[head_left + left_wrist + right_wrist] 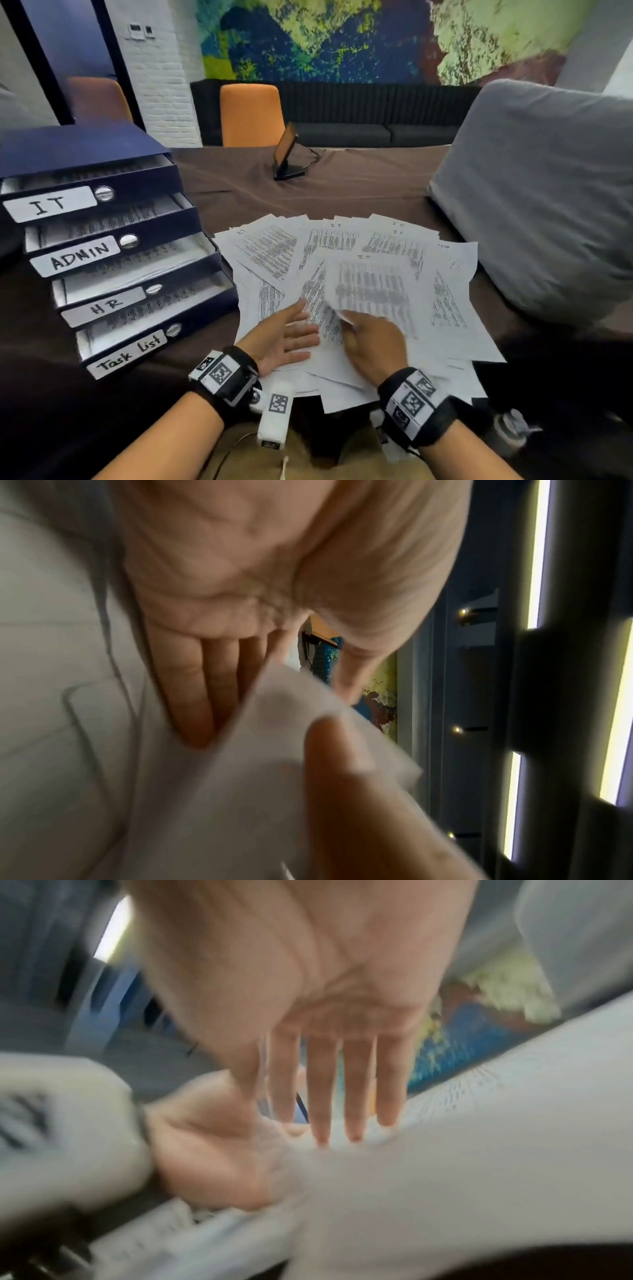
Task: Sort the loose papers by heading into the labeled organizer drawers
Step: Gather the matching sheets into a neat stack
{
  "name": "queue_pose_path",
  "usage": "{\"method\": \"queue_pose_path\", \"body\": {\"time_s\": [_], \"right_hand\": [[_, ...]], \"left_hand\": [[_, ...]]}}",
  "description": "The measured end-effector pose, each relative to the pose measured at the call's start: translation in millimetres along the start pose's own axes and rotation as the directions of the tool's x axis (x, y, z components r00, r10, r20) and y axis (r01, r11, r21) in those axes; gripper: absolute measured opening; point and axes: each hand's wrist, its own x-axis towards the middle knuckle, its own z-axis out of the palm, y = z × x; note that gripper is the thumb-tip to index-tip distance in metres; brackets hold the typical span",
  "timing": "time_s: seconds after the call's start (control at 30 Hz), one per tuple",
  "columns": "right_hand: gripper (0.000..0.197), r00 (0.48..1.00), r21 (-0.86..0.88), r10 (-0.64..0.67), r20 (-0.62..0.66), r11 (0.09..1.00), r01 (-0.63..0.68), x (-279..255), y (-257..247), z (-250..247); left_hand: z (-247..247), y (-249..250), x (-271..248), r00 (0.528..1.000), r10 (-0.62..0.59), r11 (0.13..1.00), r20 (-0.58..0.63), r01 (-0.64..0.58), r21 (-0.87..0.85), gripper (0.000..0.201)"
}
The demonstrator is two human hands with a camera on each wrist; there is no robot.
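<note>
Navy organizer w/ white labels – brown tablecloth, orange chair.

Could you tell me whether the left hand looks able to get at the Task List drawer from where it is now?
Probably yes. The left hand lies flat on the loose papers, holding nothing, and the Task List drawer stands pulled open just to its left, nothing between them.

Printed white papers lie fanned beside the stepped-open navy organizer drawers.

office — labelled drawer organizer | orange chair | sofa — mural
</note>
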Motion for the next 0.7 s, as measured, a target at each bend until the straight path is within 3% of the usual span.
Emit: {"method": "queue_pose_path", "body": {"time_s": [0.07, 0.13, 0.17, 0.2, 0.27, 0.33, 0.4, 0.47, 0.5, 0.6, 0.7], "right_hand": [[0.035, 0.962, 0.259, -0.175, 0.211, 0.959, 0.118, -8.7, -23.2, 6.4], [0.037, 0.875, 0.551, -0.295, 0.383, 0.834, 0.04, -12.7, -37.7, 1.9], [0.037, 0.88, 0.633, -0.299, 0.369, 0.774, -0.003, -10.2, -39.1, -6.0], [0.034, 0.923, 0.68, -0.244, 0.296, 0.732, -0.025, -4.8, -35.5, -12.9], [0.028, 0.993, 0.744, 0.023, 0.116, 0.661, -0.102, 8.5, -19.1, -29.5], [0.026, 0.933, 0.809, 0.356, 0.049, 0.534, -0.246, 21.0, 9.1, -35.8], [0.024, 0.81, 0.87, 0.565, 0.159, 0.308, -0.386, 25.5, 33.3, -31.9], [0.015, 0.731, 0.876, 0.596, 0.331, 0.094, -0.473, 27.3, 46.5, -20.8], [0.014, 0.711, 0.868, 0.591, 0.38, 0.037, -0.495, 29.3, 50.1, -14.4], [0.028, 0.724, 0.859, 0.544, 0.424, 0.012, -0.512, 35.2, 47.0, -4.7], [0.023, 0.73, 0.82, 0.475, 0.492, 0.028, -0.571, 35.5, 38.4, 3.1]], "left_hand": [[-3.7, -1.0, 1.8, 0.999, 0.011, 1.0, -0.048, -0.012, -0.006, 0.032], [-12.3, -3.0, 5.3, 0.987, 0.068, 0.995, -0.146, -0.055, 0.088, 0.018], [-18.1, -3.8, 7.8, 0.976, 0.104, 0.986, -0.192, -0.075, 0.152, 0.018], [-23.5, -4.7, 9.3, 0.962, 0.144, 0.973, -0.233, -0.095, 0.209, 0.019], [-31.9, -3.2, 10.8, 0.925, 0.222, 0.948, -0.308, -0.131, 0.29, 0.021], [-36.0, 1.5, 9.4, 0.893, 0.263, 0.937, -0.364, -0.147, 0.316, 0.02], [-38.6, 3.5, 8.9, 0.893, 0.256, 0.946, -0.37, -0.151, 0.288, 0.015], [-37.2, 3.0, 5.1, 0.915, 0.214, 0.96, -0.343, -0.131, 0.248, 0.006], [-35.9, 3.1, 2.9, 0.924, 0.202, 0.961, -0.325, -0.123, 0.247, 0.006], [-35.7, 3.2, 4.0, 0.931, 0.2, 0.956, -0.305, -0.117, 0.271, 0.011], [-37.6, 1.9, 6.4, 0.93, 0.2, 0.948, -0.309, -0.103, 0.302, 0.014]]}}
